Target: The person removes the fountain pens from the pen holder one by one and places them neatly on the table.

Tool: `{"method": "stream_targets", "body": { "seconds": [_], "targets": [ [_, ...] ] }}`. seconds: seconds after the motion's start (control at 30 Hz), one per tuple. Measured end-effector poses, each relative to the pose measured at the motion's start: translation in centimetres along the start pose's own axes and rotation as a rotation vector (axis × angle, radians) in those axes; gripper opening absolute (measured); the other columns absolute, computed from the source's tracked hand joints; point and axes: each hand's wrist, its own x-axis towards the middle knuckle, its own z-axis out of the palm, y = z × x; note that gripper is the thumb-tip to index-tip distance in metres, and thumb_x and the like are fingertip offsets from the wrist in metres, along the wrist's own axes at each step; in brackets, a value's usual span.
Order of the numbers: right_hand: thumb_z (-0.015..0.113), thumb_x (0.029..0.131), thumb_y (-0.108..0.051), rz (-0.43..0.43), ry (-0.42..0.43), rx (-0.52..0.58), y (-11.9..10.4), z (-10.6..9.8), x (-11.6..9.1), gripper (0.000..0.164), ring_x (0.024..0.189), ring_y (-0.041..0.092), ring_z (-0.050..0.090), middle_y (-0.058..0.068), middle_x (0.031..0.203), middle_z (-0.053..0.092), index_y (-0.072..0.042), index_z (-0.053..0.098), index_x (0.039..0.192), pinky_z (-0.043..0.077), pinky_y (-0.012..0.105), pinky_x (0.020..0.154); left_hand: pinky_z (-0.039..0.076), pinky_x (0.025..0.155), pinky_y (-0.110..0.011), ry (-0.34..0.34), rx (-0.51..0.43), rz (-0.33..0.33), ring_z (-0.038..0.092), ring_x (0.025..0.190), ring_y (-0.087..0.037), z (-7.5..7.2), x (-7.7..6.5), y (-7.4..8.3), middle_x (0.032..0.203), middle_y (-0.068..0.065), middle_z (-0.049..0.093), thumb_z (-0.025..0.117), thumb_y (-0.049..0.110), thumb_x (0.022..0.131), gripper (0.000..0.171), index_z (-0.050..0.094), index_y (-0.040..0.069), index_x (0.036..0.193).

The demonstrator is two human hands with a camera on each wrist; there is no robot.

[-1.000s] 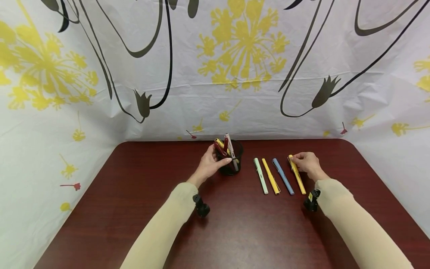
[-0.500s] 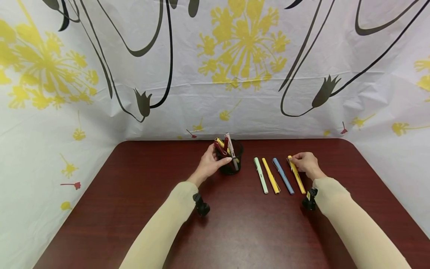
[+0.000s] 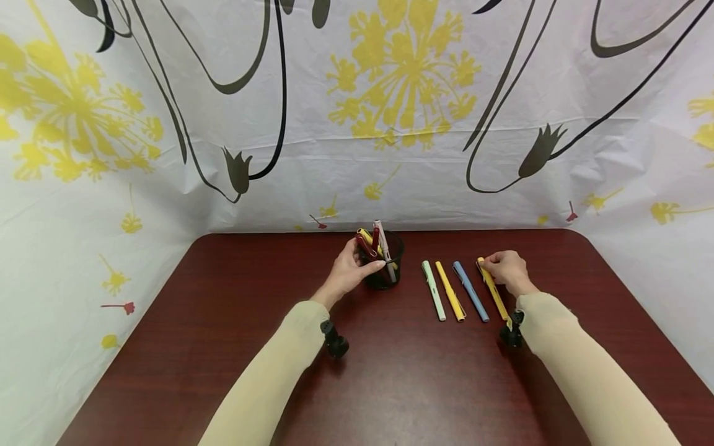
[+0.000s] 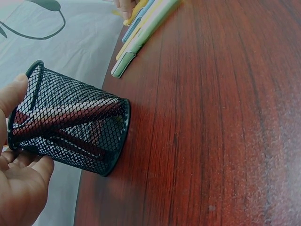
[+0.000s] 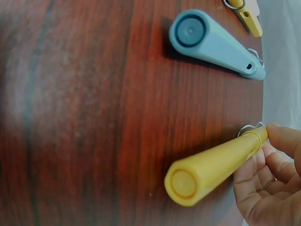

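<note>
Toward the back of the table, my left hand (image 3: 347,271) holds a black mesh pen cup (image 3: 380,282), thumb and fingers round its upper part. Upright in the cup lean several pens, among them a yellow one (image 3: 365,235), dark red ones and a pale pink one (image 3: 382,238). In the left wrist view the mesh cup (image 4: 77,120) appears sideways, with fingers at its rim. On the right, my right hand (image 3: 509,271) pinches the far, clip end of a yellow pen (image 3: 494,294). The right wrist view shows this yellow pen (image 5: 211,167) with its near end toward the camera.
Left of the pinched pen, a blue pen (image 3: 471,292), a second yellow pen (image 3: 449,291) and a pale green pen (image 3: 434,292) lie in a row on the dark red wooden table (image 3: 368,390). A patterned white cloth (image 3: 312,124) hangs behind the table.
My right wrist has shifted slightly left, and the far end of the pinched yellow pen has moved a little left too. The left hand and the pen cup have stayed in place.
</note>
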Motion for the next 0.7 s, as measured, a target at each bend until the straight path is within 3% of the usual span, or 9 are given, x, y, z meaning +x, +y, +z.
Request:
{"method": "stream_targets", "body": {
  "seconds": [0.23, 0.7],
  "targets": [
    [0.055, 0.094, -0.018, 0.008, 0.010, -0.011, 0.07, -0.30, -0.22, 0.031, 0.068, 0.020, 0.062, 0.019, 0.090, 0.064, 0.010, 0.064, 0.104, 0.053, 0.032, 0.059, 0.039, 0.105, -0.040, 0.006, -0.009, 0.010, 0.043, 0.131, -0.026, 0.08, 0.02, 0.04, 0.141, -0.017, 0.045, 0.073, 0.013, 0.083, 0.072, 0.033, 0.006, 0.142],
    [0.051, 0.097, -0.023, 0.002, -0.002, -0.016, 0.25, -0.09, -0.32, 0.038, 0.078, 0.023, 0.062, 0.026, 0.108, 0.059, 0.010, 0.061, 0.114, 0.055, 0.031, 0.064, 0.038, 0.106, -0.040, 0.008, -0.009, 0.017, 0.042, 0.132, -0.026, 0.03, -0.05, 0.11, 0.141, -0.017, 0.044, 0.072, 0.011, 0.083, 0.072, 0.032, 0.005, 0.142]
  ]
}}
